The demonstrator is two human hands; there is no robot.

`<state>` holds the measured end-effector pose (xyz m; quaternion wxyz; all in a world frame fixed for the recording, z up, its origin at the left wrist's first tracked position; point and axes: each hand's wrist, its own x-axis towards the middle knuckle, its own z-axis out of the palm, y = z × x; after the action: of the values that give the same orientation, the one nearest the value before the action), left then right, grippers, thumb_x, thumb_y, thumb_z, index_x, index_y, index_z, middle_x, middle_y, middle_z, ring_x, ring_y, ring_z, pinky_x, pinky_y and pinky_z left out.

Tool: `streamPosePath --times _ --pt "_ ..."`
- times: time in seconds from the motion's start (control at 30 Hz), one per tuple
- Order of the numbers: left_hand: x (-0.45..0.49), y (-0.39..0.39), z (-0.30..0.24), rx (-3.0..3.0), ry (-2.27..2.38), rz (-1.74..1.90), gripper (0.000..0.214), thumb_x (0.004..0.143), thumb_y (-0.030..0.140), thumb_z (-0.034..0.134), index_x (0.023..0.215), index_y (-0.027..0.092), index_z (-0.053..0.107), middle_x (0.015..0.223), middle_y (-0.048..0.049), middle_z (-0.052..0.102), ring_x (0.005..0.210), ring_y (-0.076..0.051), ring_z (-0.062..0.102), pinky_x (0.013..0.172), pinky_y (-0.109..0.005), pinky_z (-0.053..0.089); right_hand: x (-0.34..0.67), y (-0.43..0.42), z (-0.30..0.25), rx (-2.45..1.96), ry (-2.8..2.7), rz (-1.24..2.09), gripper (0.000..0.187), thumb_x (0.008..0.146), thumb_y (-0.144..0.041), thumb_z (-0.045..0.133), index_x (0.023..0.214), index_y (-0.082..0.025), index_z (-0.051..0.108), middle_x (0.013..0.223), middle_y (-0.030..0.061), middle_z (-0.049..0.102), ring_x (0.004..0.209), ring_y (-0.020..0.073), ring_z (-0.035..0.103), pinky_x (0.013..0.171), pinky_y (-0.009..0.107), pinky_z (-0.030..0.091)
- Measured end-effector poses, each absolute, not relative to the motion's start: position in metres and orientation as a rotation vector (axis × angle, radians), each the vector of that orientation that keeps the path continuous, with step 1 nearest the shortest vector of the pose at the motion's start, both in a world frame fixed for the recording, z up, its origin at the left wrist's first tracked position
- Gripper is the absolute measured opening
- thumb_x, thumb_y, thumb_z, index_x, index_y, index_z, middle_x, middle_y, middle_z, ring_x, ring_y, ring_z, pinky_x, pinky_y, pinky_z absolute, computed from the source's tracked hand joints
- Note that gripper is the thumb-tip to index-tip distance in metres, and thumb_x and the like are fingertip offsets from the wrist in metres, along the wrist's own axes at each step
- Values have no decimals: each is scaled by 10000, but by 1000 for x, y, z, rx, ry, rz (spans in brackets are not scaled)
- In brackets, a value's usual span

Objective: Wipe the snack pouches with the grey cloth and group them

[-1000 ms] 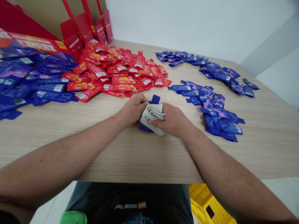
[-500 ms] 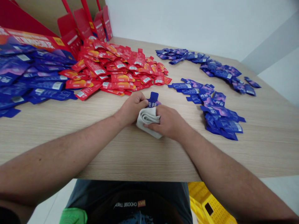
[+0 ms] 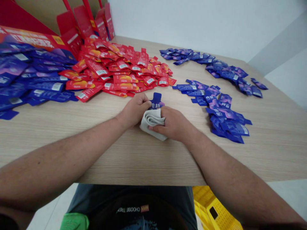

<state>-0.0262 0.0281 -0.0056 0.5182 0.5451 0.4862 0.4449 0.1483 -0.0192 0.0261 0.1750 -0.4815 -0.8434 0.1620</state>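
So mid-frame, the right hand (image 3: pixel 174 124) is curled tight around a folded white cloth (image 3: pixel 151 122), while the left hand (image 3: pixel 134 110) fingertips pinch the blue card (image 3: pixel 156 101) just above it.

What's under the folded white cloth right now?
A blue card sticks out beyond the white cloth, with its tab and printed top showing and the left hand touching its edge. The right hand grips the cloth. The card's lower part is covered.
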Motion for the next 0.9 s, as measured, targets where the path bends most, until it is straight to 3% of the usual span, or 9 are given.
streamPosePath --times 0.07,0.2,0.33,0.43,0.57,0.7,0.83,0.9 --pt "-25 28 -6 1322 1158 1086 138 771 172 642 706 196 522 618 36 480 568 -114 408 526 -251 318 152 -17 28 -1322 -2467 520 279 796 -438 734 930 -200 674 916 48 691 868 225 623 763 321 436" --pt "-23 28 -5 1215 1096 1121 161 779 160 610 706 211 475 583 45 430 527 -112 394 492 -248 302 162 -10 31 -1608 -2108 439 367 797 -478 718 1002 -179 664 968 78 710 870 249 640 738 343 452" --pt "-21 27 -3 1116 1023 1111 159 770 148 605 707 210 473 589 42 440 521 -108 422 496 -248 341 165 -9 31 -1387 -2265 698 357 765 -423 758 1031 -201 676 1003 44 735 908 234 666 788 334 473" --pt "-21 27 -1 988 1017 1111 164 768 142 584 717 219 448 566 50 416 488 -110 415 476 -246 345 165 -10 31 -1498 -2151 643 392 768 -458 751 1037 -185 671 1008 64 740 900 246 671 771 345 484" --pt "-20 28 0 958 985 1131 176 736 116 590 709 211 444 563 53 422 489 -101 421 478 -236 354 166 -10 30 -1411 -2234 840 359 757 -431 769 1024 -211 676 987 30 751 883 227 679 769 330 492" --pt "-19 29 1 905 1015 1157 165 737 101 576 709 209 454 556 54 426 494 -107 428 473 -241 359 166 -8 28 -1531 -2096 673 384 777 -465 748 1033 -188 676 981 62 741 879 243 672 743 340 484" --pt "-20 29 0 958 1033 1146 162 741 105 581 705 206 459 564 53 430 499 -104 415 476 -240 334 163 -10 27 -1390 -2275 815 327 754 -409 768 1013 -225 691 947 20 736 846 218 666 761 326 484" --pt "-20 27 -2 1022 1038 1129 160 746 117 591 711 208 464 575 51 440 509 -106 416 483 -241 326 162 -10 27 -1450 -2243 644 342 743 -432 769 993 -210 696 961 48 725 880 242 657 790 352 485"
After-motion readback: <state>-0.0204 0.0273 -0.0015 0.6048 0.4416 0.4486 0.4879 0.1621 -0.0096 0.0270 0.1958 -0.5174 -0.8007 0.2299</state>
